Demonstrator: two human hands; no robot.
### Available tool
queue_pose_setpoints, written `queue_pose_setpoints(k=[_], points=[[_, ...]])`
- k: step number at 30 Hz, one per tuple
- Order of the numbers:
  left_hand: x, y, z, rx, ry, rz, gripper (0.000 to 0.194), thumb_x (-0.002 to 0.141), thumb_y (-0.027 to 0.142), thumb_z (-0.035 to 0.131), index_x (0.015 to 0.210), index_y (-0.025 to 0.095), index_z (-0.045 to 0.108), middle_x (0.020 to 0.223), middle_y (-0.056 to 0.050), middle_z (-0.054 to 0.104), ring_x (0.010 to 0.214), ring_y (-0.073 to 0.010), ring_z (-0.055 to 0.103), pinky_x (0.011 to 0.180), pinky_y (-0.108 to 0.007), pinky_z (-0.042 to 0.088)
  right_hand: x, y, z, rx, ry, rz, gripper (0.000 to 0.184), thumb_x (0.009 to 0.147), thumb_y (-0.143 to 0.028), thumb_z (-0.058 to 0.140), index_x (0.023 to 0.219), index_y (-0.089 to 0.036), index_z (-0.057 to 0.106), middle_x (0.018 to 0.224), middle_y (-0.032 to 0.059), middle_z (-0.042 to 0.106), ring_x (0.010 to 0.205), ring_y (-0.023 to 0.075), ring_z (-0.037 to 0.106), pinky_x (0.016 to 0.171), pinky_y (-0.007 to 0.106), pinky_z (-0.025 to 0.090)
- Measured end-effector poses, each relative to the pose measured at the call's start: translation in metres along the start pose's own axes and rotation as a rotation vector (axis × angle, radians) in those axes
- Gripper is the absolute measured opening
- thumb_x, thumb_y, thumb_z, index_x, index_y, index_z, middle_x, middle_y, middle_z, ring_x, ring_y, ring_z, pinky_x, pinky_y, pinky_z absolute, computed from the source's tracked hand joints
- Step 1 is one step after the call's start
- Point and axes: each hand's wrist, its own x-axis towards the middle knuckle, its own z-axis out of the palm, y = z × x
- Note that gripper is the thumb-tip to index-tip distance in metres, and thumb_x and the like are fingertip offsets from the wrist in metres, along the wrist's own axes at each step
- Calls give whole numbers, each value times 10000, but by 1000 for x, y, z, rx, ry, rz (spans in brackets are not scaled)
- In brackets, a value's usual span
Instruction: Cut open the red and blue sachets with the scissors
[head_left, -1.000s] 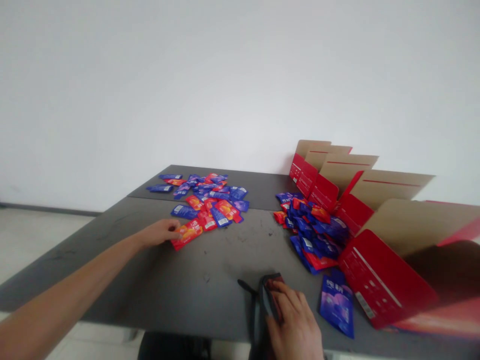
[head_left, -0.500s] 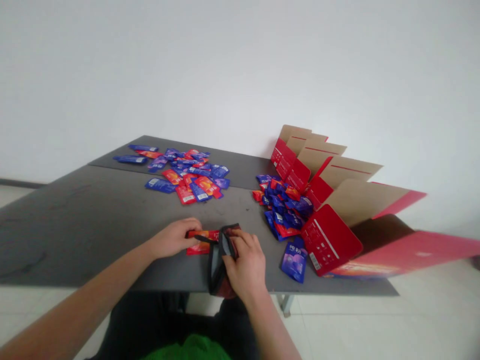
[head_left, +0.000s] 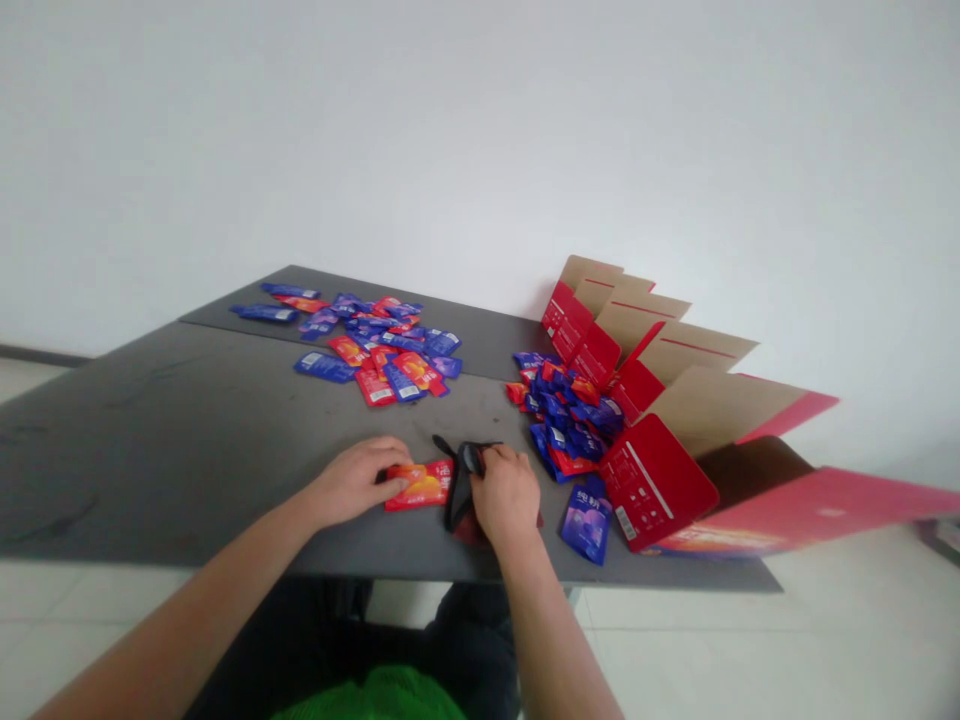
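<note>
My left hand (head_left: pixel 361 484) grips the left end of a red and orange flat packet (head_left: pixel 426 486) by the near edge of the table. Its right end meets the mouth of a small dark zip pouch (head_left: pixel 459 505) with a black strap; whether the tip is inside I cannot tell. My right hand (head_left: pixel 508 492) is closed on the pouch's right side, the fingertips hooked over its upper rim. Part of the pouch lies hidden under that hand. Just right of it, a single purple packet (head_left: pixel 587 522) lies flat on the table.
Red and blue packets (head_left: pixel 397 368) lie spread toward the back left. A heap of smaller-looking packets (head_left: pixel 562 415) sits against a row of open red cardboard boxes (head_left: pixel 664 470) on the right. The grey table (head_left: pixel 187 440) ends close to my body, with a white wall behind.
The pouch has moved slightly right and now lies lower and flatter on the table, its mouth narrower. More of the red packet shows between my hands.
</note>
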Motion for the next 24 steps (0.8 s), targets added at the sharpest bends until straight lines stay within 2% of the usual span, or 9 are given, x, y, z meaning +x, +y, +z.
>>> queue_pose_setpoints(k=[3, 6, 10, 14, 17, 22, 24], points=[[0, -3, 3, 11, 11, -5, 227, 897, 309, 647, 1068, 239, 778, 1161, -67, 720, 1081, -254, 663, 985, -348, 511, -1, -23, -2, 72, 87, -93, 162, 969, -238, 616, 1095, -230, 717, 1234, 59, 688, 1064, 248, 554, 897, 357, 456], [-2, -6, 5, -47, 68, -9, 270, 856, 207, 611, 1067, 232, 778, 1174, -67, 723, 1095, -255, 666, 1002, -360, 521, -6, -50, 14, 116, 31, -239, 124, 991, -309, 613, 1043, -256, 711, 1223, 32, 692, 1050, 234, 553, 896, 351, 456], [-9, -6, 4, -49, 56, 27, 258, 912, 228, 581, 1082, 244, 775, 1193, -59, 710, 1108, -242, 660, 1032, -358, 511, -9, -61, 37, 122, 7, -143, 176, 1015, -351, 580, 1080, -248, 708, 1185, 46, 699, 1036, 246, 555, 877, 366, 458], [-19, 0, 1, 5, 41, 24, 274, 947, 304, 608, 1183, 258, 740, 1248, -62, 692, 1169, -252, 633, 1042, -363, 504, -9, -62, 41, 105, 1, -106, 231, 1035, -375, 534, 1028, -244, 724, 1132, 64, 705, 1017, 261, 558, 830, 375, 456], [-23, 4, 2, 63, 43, 22, 278, 934, 344, 651, 1180, 250, 739, 1239, -69, 698, 1166, -263, 629, 1046, -378, 501, -9, -52, 37, 102, -10, -107, 189, 1006, -364, 587, 1046, -246, 728, 1161, 60, 703, 1021, 256, 560, 846, 362, 451], [-22, 2, 4, 110, 23, 32, 338, 948, 443, 666, 1235, 276, 731, 1279, -59, 688, 1175, -257, 626, 1060, -384, 483, 2, 6, 17, 3, -67, 11, 156, 962, -263, 624, 1059, -228, 740, 1144, 79, 705, 1023, 251, 573, 859, 343, 438], [-23, 0, 4, 117, 19, 37, 352, 940, 429, 679, 1261, 292, 723, 1302, -54, 681, 1186, -256, 624, 1062, -381, 479, 10, 16, 6, 0, -51, 74, 159, 952, -250, 634, 1072, -232, 735, 1141, 78, 701, 1030, 248, 574, 865, 339, 436]])
